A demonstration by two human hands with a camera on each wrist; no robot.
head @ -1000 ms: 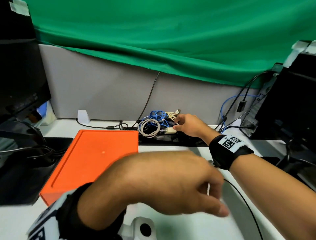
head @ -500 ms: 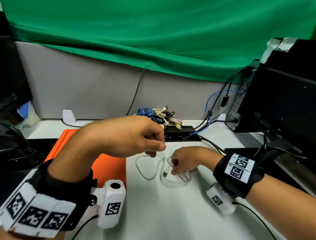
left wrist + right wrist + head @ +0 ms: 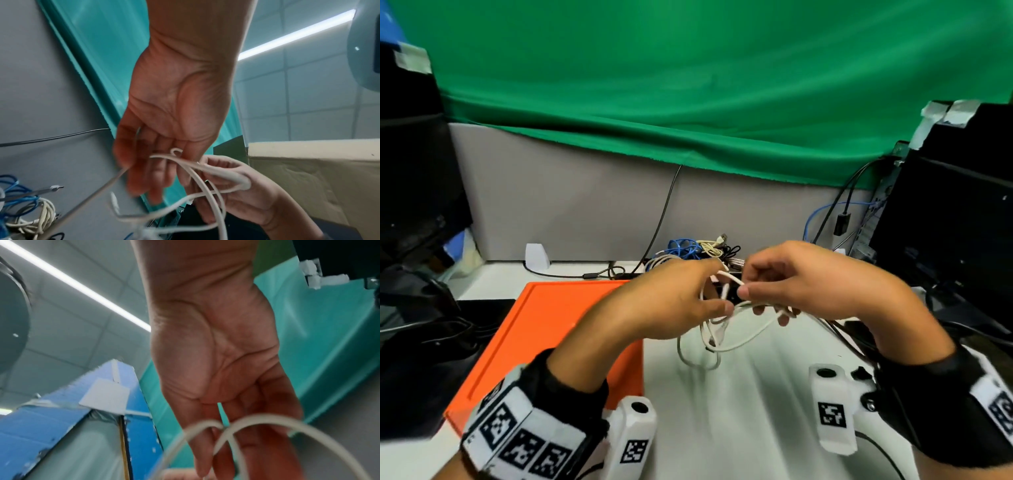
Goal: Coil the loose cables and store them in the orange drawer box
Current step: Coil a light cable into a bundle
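A white cable (image 3: 736, 329) hangs in loose loops between both hands above the white desk. My left hand (image 3: 681, 301) holds one part of it with curled fingers; the left wrist view shows strands of the white cable (image 3: 197, 172) crossing its fingers. My right hand (image 3: 791, 284) pinches the cable near its plug, and loops of the white cable (image 3: 230, 425) pass under its fingers in the right wrist view. The orange drawer box (image 3: 544, 332) lies shut on the desk under my left forearm. A pile of blue and cream cables (image 3: 695, 248) sits at the desk's back.
A black power strip lies behind the hands by the grey partition (image 3: 571, 205). A black computer tower (image 3: 955, 212) with plugged cables stands at the right. A dark monitor (image 3: 410, 178) and black cables fill the left. Bare desk (image 3: 736, 411) lies below the hands.
The right hand drew the white cable from the back pile onto the desk. Now both hands have lifted it off the desk and hold it together in loops.
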